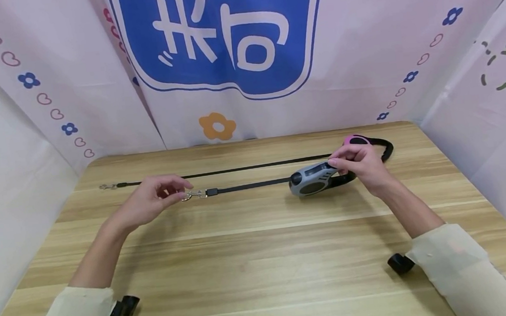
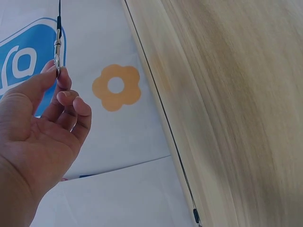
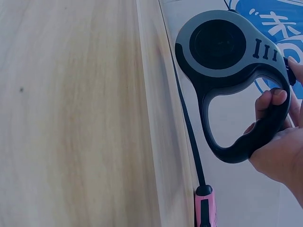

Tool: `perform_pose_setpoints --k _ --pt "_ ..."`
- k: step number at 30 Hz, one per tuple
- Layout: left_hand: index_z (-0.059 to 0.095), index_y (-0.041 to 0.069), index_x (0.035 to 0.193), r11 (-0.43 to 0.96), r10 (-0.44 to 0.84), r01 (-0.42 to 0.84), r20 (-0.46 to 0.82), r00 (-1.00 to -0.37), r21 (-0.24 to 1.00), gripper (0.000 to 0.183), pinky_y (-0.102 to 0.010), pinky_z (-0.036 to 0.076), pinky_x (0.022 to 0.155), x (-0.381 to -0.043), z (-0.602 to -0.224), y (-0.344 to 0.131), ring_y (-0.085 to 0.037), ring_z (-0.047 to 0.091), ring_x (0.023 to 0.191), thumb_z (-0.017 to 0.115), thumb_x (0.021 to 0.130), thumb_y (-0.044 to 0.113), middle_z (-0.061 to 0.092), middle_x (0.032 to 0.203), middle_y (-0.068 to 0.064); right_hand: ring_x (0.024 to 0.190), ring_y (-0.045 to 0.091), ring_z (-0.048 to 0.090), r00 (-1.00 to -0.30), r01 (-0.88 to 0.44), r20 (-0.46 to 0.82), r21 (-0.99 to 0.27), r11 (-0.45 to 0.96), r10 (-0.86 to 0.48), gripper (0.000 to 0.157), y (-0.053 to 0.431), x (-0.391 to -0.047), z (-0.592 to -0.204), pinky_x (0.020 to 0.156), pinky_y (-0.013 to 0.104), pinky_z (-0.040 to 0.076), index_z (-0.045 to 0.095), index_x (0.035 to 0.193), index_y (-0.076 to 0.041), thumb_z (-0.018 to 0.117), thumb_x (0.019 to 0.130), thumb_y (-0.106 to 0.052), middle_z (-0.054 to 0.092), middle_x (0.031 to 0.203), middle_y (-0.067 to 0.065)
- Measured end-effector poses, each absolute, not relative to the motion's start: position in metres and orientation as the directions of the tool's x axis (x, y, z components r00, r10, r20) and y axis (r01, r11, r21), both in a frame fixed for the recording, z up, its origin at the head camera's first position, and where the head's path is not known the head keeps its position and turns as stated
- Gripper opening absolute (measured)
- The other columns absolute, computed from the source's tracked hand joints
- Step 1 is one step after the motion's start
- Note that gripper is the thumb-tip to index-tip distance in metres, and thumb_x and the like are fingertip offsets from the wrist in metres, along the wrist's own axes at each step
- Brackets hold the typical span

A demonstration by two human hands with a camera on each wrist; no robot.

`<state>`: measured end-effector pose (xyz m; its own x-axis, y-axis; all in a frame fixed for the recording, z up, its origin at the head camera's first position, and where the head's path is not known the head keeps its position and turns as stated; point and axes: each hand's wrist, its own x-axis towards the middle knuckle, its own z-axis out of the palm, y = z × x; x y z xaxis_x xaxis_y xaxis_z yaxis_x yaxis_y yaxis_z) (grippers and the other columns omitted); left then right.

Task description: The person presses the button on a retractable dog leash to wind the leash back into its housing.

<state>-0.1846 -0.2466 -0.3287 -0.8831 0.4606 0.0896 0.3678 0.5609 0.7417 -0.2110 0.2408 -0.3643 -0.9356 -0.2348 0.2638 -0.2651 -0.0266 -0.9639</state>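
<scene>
My right hand [image 1: 364, 166] grips the black loop handle of a grey retractable dog leash [image 1: 313, 178], its thumb near the top of the casing. In the right wrist view, fingers curl through the leash handle [image 3: 270, 125]. At the other end, my left hand [image 1: 154, 199] pinches the metal snap hook [image 1: 197, 194] between thumb and forefinger. The black strap [image 1: 251, 185] stretches straight between the hook and the casing. In the left wrist view, the other fingers of the left hand [image 2: 40, 118] are loosely bent.
Behind the held leash, a pink and black retractable leash [image 1: 356, 140] lies on the wooden table [image 1: 254, 273]. Its cord [image 1: 254, 167] runs left along the back to a metal clip [image 1: 108, 186]. White printed cloth [image 1: 96, 121] hangs behind and at both sides.
</scene>
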Motion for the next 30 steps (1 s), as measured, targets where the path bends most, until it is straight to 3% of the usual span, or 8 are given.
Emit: perform_pose_setpoints --k 14,25,30 --pt "0.077 0.004 0.111 0.507 0.512 0.421 0.131 -0.849 0.752 0.018 -0.026 0.049 0.064 -0.1840 -0.3302 -0.2453 -0.012 0.058 0.076 0.063 0.101 -0.001 0.073 0.097 -0.005 0.062 0.010 0.058 -0.931 -0.274 0.273 -0.961 -0.027 -0.243 0.016 0.2365 -0.2128 -0.3663 0.060 0.022 0.051 0.079 0.090 -0.004 0.070 0.093 0.008 0.071 0.074 -0.001" --pt "0.076 0.004 0.112 0.529 0.493 0.380 0.090 -0.866 0.759 0.017 -0.026 0.048 0.065 -0.1859 -0.3313 -0.2428 -0.015 0.057 0.078 0.064 0.101 0.001 0.070 0.096 -0.013 0.064 0.010 0.060 -0.936 -0.260 0.252 -0.966 -0.001 -0.247 0.011 0.2350 -0.2136 -0.3672 0.063 0.022 0.053 0.078 0.093 -0.002 0.070 0.094 0.006 0.073 0.076 -0.001" --pt "0.076 0.005 0.112 0.537 0.488 0.374 0.084 -0.869 0.756 0.016 -0.027 0.048 0.066 -0.1871 -0.3322 -0.2415 -0.024 0.058 0.080 0.064 0.101 0.002 0.069 0.096 -0.014 0.064 0.009 0.060 -0.938 -0.258 0.247 -0.966 0.016 -0.243 0.015 0.2332 -0.2137 -0.3667 0.063 0.022 0.053 0.078 0.091 -0.006 0.069 0.095 0.006 0.073 0.076 -0.002"
